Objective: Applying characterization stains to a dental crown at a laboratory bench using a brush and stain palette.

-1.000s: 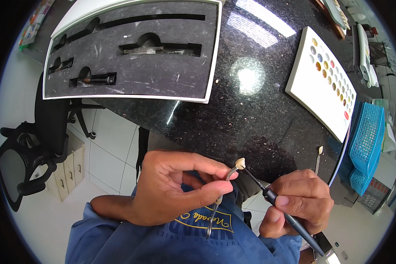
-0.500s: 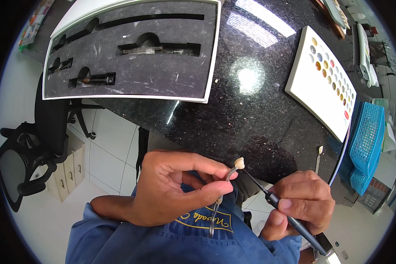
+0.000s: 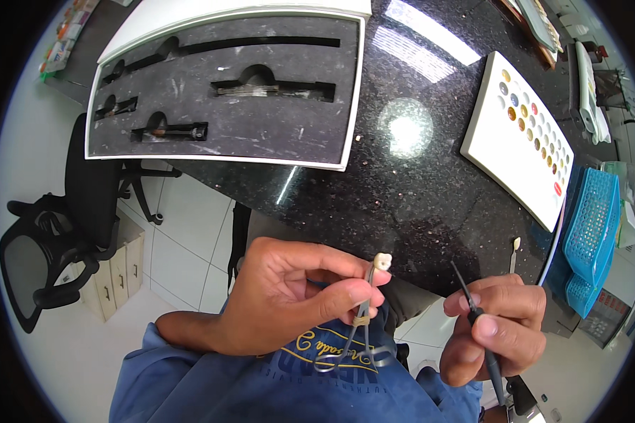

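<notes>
Hiding part of each, the left hand (image 3: 289, 303) grips metal forceps (image 3: 364, 309), the right hand (image 3: 508, 324) a slim tool (image 3: 493, 366).

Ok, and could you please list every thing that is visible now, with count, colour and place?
Tooth-shaped piece: 1, off-white, at the clamp's tip
Metal clamp: 1, silver, in left hand
Thin-tipped tool: 1, dark, in right hand
Case: 1, white with dark foam, upper left
Slim items: at least 3, mostly dark, in foam slots
Palette: 1, white with coloured wells, right
Small tab: 1, cream-tipped, below palette
Counter: 1, black speckled, centre
Perforated basketware: count unclear, blue, far right
Chair: 1, black, left
Cabinet: 1, cream, behind chair
Edge clutter: too blurred to count
Shirt: 1, blue, bottom
Left hand: 1, bare, lower centre
Right hand: 1, bare, lower right
</notes>
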Action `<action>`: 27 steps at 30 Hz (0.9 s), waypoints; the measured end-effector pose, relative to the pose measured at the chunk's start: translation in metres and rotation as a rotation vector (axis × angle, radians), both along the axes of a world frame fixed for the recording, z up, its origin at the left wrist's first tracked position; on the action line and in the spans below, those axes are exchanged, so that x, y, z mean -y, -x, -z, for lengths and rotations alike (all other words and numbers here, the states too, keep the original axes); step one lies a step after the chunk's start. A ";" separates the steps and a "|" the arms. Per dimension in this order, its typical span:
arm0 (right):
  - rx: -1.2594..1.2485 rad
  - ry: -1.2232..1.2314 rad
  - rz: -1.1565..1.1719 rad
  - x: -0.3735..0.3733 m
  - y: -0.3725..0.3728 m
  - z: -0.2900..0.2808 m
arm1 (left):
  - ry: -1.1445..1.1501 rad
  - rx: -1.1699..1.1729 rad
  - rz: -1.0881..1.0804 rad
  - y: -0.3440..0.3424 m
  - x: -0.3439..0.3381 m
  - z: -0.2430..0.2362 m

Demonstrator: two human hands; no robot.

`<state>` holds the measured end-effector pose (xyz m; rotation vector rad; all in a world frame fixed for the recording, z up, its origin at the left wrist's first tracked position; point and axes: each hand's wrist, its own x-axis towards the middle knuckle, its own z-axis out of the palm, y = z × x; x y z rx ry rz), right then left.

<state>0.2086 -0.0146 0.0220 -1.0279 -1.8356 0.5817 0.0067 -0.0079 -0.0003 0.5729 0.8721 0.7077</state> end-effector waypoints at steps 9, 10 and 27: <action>-0.022 0.107 -0.078 -0.001 0.016 -0.003 | 0.088 0.065 0.053 0.002 -0.004 0.000; -0.019 0.096 -0.062 -0.001 0.018 -0.002 | 0.084 0.070 0.041 0.003 -0.003 0.001; 0.060 0.153 -0.041 -0.002 0.020 -0.007 | 0.025 0.032 0.023 -0.001 -0.003 0.000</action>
